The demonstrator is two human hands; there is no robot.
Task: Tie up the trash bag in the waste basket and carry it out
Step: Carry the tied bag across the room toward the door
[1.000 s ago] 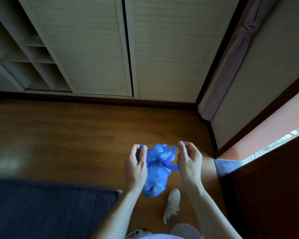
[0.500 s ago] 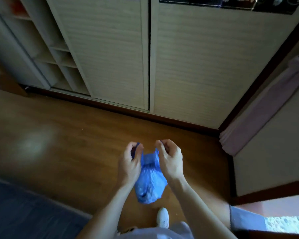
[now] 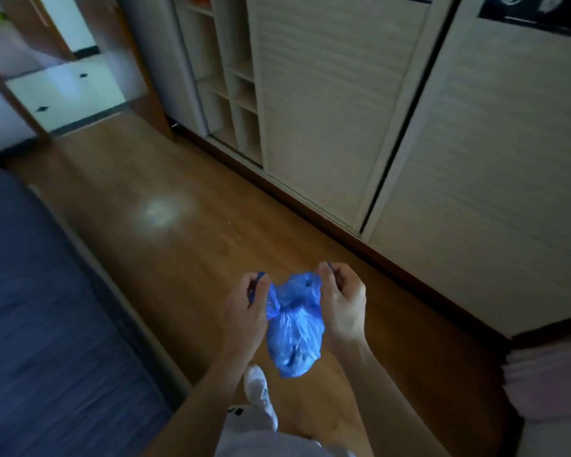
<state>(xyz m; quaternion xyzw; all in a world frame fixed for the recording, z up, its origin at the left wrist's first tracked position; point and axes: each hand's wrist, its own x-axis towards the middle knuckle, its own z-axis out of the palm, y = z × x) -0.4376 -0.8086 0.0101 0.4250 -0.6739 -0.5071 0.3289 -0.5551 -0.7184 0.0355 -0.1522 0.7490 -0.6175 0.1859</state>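
Note:
A small blue plastic trash bag (image 3: 294,338) hangs in the air in front of me, above the wooden floor. Its neck is cinched, with a loose flap on each side. My left hand (image 3: 244,311) is closed on the bag's left flap. My right hand (image 3: 342,303) is closed on the right flap, a little higher. Both hands pull the flaps apart. No waste basket shows in this view.
A light sliding-door wardrobe (image 3: 343,103) with open shelves (image 3: 231,87) runs along the right. A dark blue bed (image 3: 37,318) fills the left. An open doorway (image 3: 66,90) onto a white tiled floor lies at the far left. My white shoe (image 3: 259,390) is below the bag.
The view has swung left, bringing the bed and the doorway into sight. My hands have moved apart again, drawing the bag's flaps outward, and my foot has stepped forward.

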